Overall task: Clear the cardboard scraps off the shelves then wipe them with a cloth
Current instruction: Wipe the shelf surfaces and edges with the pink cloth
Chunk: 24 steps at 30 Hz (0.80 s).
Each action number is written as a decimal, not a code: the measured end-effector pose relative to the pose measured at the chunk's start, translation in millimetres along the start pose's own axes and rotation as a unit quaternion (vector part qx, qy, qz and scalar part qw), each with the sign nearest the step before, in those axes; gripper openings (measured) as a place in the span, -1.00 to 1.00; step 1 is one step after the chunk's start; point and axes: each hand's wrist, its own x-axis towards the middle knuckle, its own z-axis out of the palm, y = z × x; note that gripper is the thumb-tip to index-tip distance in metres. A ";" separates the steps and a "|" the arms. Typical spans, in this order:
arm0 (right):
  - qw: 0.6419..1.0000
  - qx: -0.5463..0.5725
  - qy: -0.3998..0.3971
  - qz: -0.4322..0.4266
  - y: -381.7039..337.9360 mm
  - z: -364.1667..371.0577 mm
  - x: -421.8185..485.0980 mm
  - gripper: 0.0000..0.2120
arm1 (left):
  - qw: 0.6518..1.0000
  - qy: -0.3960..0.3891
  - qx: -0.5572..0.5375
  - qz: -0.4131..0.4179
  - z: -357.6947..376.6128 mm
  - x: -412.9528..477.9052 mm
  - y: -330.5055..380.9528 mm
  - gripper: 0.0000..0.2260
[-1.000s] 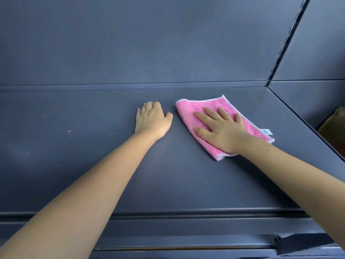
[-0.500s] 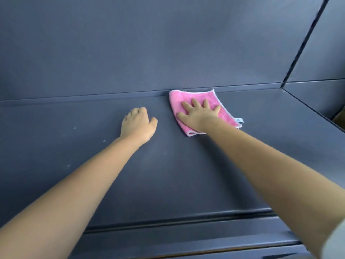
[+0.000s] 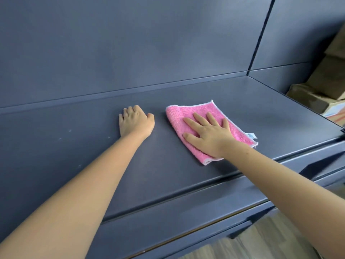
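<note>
A folded pink cloth with a white hem lies flat on the dark grey metal shelf, right of centre. My right hand presses on it with fingers straight and spread. My left hand rests on the bare shelf a short way left of the cloth, its fingers curled under and holding nothing. No cardboard scraps show on this shelf; a few pale specks dot its left part.
The shelf's back panel rises just behind both hands. To the right, past a vertical seam, cardboard boxes sit on the neighbouring shelf. Wooden floor shows at the bottom right, below the shelf's front edge.
My right hand pushed the cloth to the back of the shelf, then drew it back toward the front and right. My left hand stayed resting on the shelf.
</note>
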 end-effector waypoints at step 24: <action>0.999 -0.008 0.012 -0.044 -38.2 2.6 -1.7 -0.41 | 0.996 0.030 -0.037 -0.070 -43.9 -41.0 -46.0 -0.60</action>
